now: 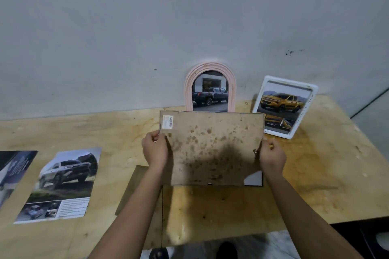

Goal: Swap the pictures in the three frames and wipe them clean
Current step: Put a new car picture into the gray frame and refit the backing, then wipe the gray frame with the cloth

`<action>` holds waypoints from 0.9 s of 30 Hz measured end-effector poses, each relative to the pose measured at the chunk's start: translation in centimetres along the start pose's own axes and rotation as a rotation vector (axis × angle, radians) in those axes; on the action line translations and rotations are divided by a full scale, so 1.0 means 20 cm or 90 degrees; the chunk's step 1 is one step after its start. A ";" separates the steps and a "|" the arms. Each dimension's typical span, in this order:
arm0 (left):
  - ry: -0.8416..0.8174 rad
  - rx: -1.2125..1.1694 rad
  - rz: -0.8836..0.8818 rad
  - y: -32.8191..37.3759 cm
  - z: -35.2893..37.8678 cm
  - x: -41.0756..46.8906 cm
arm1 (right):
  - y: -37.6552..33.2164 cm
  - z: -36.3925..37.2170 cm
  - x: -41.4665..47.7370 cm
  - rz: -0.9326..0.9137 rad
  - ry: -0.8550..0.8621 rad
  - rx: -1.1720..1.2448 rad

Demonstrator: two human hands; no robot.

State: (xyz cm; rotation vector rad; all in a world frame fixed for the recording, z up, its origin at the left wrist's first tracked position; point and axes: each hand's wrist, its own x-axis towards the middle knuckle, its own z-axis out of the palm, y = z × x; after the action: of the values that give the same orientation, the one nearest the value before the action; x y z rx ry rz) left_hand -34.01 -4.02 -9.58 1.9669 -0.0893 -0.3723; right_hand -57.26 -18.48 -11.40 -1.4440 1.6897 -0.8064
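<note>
I hold a rectangular frame (212, 147) up over the table with its stained brown backing board toward me. My left hand (155, 148) grips its left edge and my right hand (272, 154) grips its right edge. A barcode sticker sits at its top left, and the backing's lower right corner is broken away. Behind it a pink arched frame (189, 88) with a dark pickup picture leans on the wall. A white frame (313, 99) with a yellow pickup picture leans to the right. Two loose car pictures lie flat at the left, one (63, 183) whole, the other (12, 168) cut off.
The plywood table (315, 174) runs along a grey wall. A brown board (130, 191) lies flat under my left forearm. The table's front edge is just below my arms, with the floor and my feet beyond it. The right end of the table stops near a dark object.
</note>
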 end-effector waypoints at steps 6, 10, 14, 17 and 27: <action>-0.064 -0.383 -0.117 0.16 -0.11 -0.05 | -0.24 -0.10 -0.01 0.083 0.060 0.145; -0.072 -0.495 -0.191 0.03 -0.13 -0.09 | -0.21 -0.13 -0.02 0.155 -0.030 0.313; -0.142 -0.622 -0.278 -0.13 -0.15 -0.10 | -0.08 -0.19 -0.03 0.231 -0.151 0.479; -0.214 -0.650 -0.310 -0.20 -0.18 -0.12 | 0.05 -0.24 -0.03 0.277 -0.234 0.477; -0.246 -0.233 -0.284 -0.44 -0.17 -0.10 | 0.32 -0.21 -0.03 0.301 -0.286 0.236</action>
State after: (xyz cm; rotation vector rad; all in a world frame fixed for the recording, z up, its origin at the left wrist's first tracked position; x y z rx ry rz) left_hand -35.73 3.08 -15.84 1.5197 0.1653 -0.9882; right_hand -64.03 -16.86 -14.63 -0.8423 1.3633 -0.4545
